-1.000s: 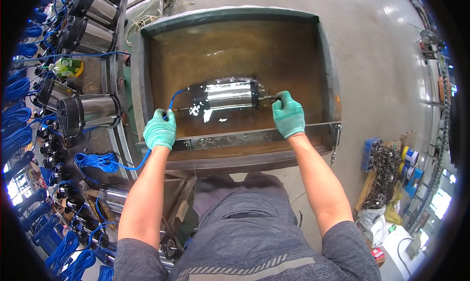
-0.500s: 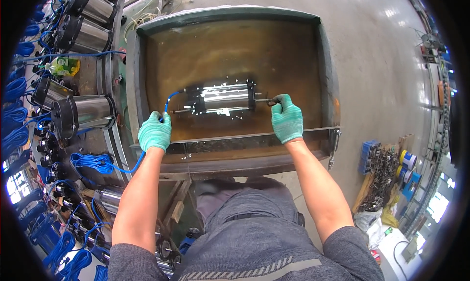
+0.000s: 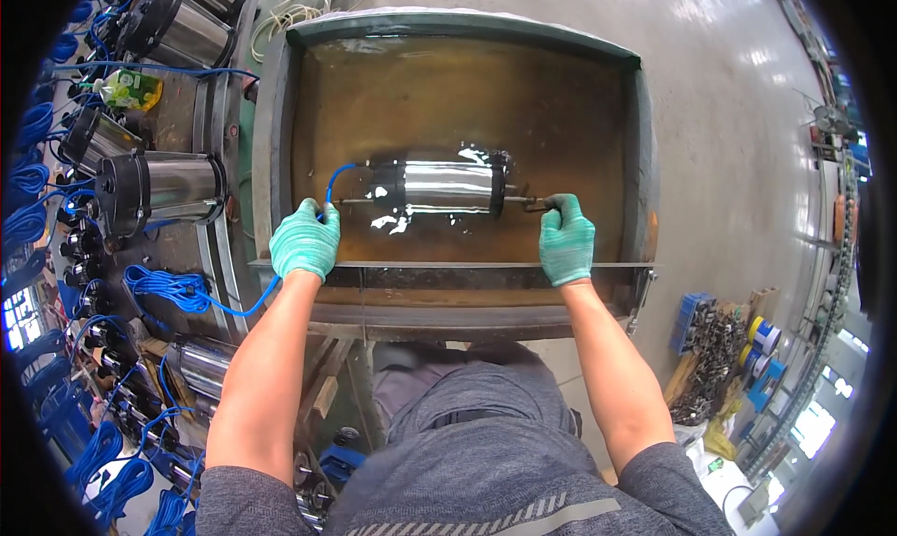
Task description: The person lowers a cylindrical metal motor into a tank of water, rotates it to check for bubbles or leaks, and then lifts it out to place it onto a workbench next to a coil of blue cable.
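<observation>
A shiny steel motor-like cylinder (image 3: 448,176) with black end caps lies on its side, partly under brown water in a metal tank (image 3: 273,153). Thin metal rods stick out from both its ends. My left hand (image 3: 306,242), in a green glove, is closed at the left end, around the blue cable (image 3: 338,176) that runs into the cylinder; whether it also grips the left rod is hidden. My right hand (image 3: 566,244), gloved alike, closes its fingers on the bent end of the right rod (image 3: 531,200).
A metal bar (image 3: 448,265) spans the tank's near side. To the left, a bench carries more steel cylinders (image 3: 177,190), coiled blue cable (image 3: 168,288) and a yellow-green pouch (image 3: 131,89). On the floor at right are a blue crate (image 3: 690,319) and small metal parts (image 3: 715,363).
The whole view has shifted slightly, so the tank and cylinder sit farther right. More of the right rod's bent end shows beside my right hand. Bright reflections around the cylinder have changed.
</observation>
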{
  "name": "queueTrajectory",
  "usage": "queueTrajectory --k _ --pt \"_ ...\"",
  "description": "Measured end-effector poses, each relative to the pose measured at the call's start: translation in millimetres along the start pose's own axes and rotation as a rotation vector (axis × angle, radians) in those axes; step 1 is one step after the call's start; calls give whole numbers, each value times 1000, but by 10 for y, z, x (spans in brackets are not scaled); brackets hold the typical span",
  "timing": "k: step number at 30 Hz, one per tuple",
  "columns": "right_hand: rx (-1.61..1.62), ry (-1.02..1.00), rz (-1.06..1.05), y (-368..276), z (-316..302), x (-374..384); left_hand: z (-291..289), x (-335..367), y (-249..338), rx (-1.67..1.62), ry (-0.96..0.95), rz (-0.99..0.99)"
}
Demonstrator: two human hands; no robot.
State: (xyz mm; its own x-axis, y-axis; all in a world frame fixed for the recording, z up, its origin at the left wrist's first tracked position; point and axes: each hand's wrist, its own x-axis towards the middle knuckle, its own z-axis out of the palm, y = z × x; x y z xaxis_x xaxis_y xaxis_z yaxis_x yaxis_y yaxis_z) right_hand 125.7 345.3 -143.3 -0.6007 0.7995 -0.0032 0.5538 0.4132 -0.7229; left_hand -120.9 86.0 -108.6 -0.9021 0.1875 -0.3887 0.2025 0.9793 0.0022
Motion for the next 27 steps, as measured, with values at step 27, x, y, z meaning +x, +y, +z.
queueTrajectory --k 27 --pt "-11 -5 16 19 -6 8 -10 -3 21 15 -10 10"
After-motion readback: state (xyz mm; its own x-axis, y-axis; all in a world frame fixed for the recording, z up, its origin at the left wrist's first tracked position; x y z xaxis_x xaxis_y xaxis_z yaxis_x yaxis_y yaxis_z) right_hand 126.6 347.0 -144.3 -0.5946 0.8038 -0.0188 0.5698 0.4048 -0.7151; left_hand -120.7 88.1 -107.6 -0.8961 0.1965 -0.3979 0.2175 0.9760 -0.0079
